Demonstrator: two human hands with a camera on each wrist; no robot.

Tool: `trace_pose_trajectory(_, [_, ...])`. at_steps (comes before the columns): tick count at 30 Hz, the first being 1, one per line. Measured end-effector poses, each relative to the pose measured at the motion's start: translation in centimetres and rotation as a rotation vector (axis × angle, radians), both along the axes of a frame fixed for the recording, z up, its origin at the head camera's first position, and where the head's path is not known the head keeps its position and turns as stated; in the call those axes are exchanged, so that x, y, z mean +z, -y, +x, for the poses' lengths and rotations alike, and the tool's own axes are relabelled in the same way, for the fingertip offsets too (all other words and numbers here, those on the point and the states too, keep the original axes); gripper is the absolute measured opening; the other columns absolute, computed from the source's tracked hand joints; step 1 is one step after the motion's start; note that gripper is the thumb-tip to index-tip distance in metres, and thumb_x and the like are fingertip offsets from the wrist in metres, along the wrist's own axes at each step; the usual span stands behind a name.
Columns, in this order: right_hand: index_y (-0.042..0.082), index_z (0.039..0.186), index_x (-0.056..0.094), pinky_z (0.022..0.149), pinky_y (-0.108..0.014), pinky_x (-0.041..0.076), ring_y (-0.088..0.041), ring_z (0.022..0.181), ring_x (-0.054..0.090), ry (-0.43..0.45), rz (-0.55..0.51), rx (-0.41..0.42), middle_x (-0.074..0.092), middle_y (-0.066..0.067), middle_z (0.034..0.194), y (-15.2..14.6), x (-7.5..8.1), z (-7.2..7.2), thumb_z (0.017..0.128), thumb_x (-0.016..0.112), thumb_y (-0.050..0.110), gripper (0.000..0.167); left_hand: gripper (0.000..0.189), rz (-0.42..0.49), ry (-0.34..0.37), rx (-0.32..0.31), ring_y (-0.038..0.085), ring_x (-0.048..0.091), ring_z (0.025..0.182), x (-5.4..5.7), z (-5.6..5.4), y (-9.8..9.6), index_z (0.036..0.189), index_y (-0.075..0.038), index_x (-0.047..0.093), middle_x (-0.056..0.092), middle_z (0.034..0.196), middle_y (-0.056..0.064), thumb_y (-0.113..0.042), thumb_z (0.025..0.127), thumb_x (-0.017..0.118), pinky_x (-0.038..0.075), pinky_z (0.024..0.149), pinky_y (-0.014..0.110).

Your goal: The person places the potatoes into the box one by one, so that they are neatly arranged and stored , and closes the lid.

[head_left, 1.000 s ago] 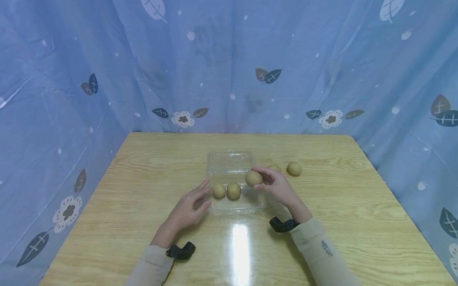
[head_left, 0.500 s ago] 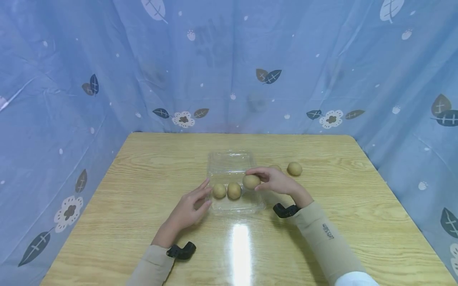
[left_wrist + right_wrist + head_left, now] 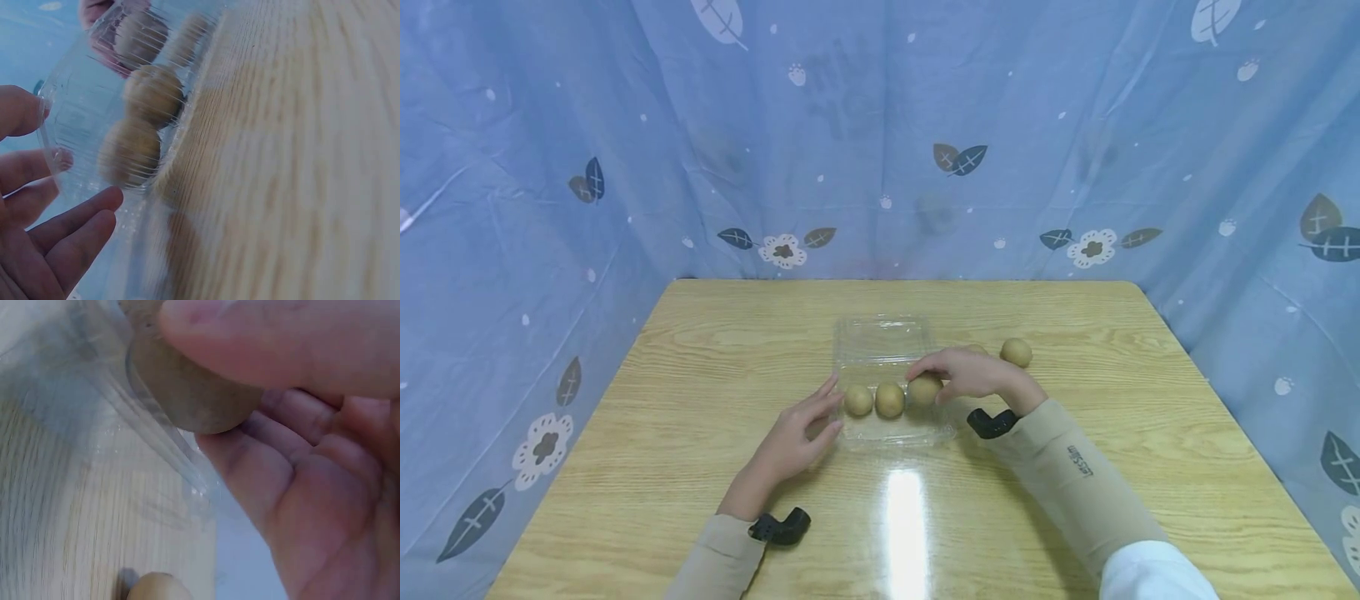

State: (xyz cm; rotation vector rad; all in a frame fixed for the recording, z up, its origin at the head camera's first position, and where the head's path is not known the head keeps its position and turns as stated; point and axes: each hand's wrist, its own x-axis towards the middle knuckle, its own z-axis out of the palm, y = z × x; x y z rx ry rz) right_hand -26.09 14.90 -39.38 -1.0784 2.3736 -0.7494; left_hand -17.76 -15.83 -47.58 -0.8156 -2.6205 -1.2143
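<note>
A clear plastic clamshell box (image 3: 891, 430) lies on the table with its lid (image 3: 883, 337) folded back. Two round tan potatoes, a left one (image 3: 858, 401) and a middle one (image 3: 890, 401), sit side by side in its tray. My right hand (image 3: 972, 372) pinches a third potato (image 3: 925, 390) between thumb and fingers at the tray's right end; the right wrist view shows this potato (image 3: 187, 394) close against the box wall. At the box's left side, my left hand (image 3: 796, 431) has its fingers spread loosely, fingertips right at the clear rim.
Right of the box, a loose potato (image 3: 1017, 352) lies on the wooden table (image 3: 722, 350). Another potato (image 3: 976, 348) is mostly hidden behind my right hand. A blue patterned curtain (image 3: 880, 125) stands behind the table and along its sides.
My right hand has moved slightly left and down with its potato, bringing it into line with the two in the tray. The left hand has stayed at the box's left side.
</note>
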Motion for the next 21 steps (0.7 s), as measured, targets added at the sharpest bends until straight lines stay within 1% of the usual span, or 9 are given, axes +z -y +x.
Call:
trace_pose_trajectory(4, [0.011,0.126,0.06,0.102,-0.043,0.047,-0.025,0.121,0.053,-0.053,0.069,0.033,0.059,-0.006,0.13,0.6,0.0,0.0,0.071,0.065,-0.004,0.057,0.045,0.006,0.005,-0.004,0.025,0.057,0.119,0.0,0.0,0.0,0.134,-0.003,0.052,0.031,0.154,0.008,-0.026,0.096,0.056,0.052,0.097,0.032])
trace_pose_trajectory(10, [0.009,0.125,0.06,0.103,-0.042,0.046,-0.025,0.122,0.052,-0.046,0.105,0.05,0.059,-0.006,0.129,1.1,0.0,-0.1,0.07,0.063,-0.007,0.058,0.045,0.001,-0.008,-0.005,0.024,0.057,0.119,-0.1,-0.1,0.0,0.134,-0.003,0.052,0.031,0.154,0.006,-0.026,0.095,0.056,0.051,0.098,0.033])
trace_pose_trajectory(13, [0.009,0.124,0.06,0.103,-0.041,0.046,-0.025,0.121,0.052,-0.061,0.126,0.064,0.06,-0.007,0.129,1.2,0.0,-0.1,0.069,0.064,-0.007,0.057,0.045,0.003,-0.013,-0.008,0.025,0.056,0.121,-0.1,-0.1,0.0,0.133,-0.002,0.053,0.031,0.154,0.006,-0.025,0.095,0.056,0.051,0.097,0.033])
trace_pose_trajectory(21, [0.008,0.123,0.06,0.105,-0.041,0.044,-0.027,0.122,0.051,-0.053,0.175,0.065,0.059,-0.009,0.128,1.8,0.2,-0.1,0.069,0.064,-0.008,0.056,0.044,0.005,-0.017,-0.021,0.028,0.055,0.121,-0.3,-0.1,-0.1,0.135,-0.002,0.051,0.03,0.154,0.01,-0.02,0.095,0.057,0.052,0.096,0.032])
